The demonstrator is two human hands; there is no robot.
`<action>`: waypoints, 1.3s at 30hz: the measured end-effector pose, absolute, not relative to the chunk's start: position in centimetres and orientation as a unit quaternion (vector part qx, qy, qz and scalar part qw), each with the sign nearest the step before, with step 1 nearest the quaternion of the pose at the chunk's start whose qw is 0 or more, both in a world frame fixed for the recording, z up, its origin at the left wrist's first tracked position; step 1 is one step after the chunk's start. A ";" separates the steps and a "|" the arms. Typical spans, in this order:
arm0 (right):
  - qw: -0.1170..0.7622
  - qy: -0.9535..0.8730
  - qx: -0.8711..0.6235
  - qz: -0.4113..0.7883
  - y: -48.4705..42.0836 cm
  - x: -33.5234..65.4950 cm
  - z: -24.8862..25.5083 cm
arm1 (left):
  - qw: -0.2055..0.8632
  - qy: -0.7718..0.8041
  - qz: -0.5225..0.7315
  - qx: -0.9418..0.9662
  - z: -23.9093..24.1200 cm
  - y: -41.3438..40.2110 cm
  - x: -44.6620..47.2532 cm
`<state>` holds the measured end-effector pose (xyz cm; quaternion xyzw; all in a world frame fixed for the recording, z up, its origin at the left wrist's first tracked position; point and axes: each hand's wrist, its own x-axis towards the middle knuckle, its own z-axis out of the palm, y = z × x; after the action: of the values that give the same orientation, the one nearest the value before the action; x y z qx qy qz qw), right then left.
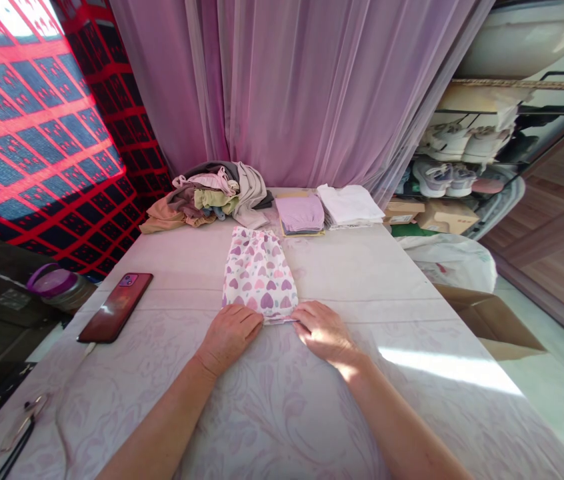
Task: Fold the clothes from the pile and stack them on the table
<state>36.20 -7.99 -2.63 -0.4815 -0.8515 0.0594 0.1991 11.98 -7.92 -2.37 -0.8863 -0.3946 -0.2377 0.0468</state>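
Note:
A folded white garment with pink and purple hearts (pixel 259 272) lies flat on the table (pixel 372 280) in front of me. My left hand (pixel 230 333) rests at its near left corner, fingers curled over the hem. My right hand (pixel 323 329) sits at the near right corner, its fingers pinching the edge of the cloth. Both hands press the near edge down against the pale patterned tablecloth.
A heap of loose clothes (pixel 209 195) lies at the far left, with a folded lilac stack (pixel 300 214) and a folded white stack (pixel 351 205) beside it. A red phone (pixel 116 306) lies left of me. Glasses (pixel 22 427) rest near the front left corner. A cardboard box (pixel 492 317) stands on the floor, right.

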 end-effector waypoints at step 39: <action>0.124 -0.720 -0.673 0.113 11.1 30.1 3.7 | -0.088 -0.421 -0.240 -0.871 -2.7 -8.3 13.2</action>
<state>30.13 11.12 3.67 -0.6730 -0.7204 0.1126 0.1237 13.20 -8.30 -2.75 -0.8706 -0.4206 -0.2398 -0.0881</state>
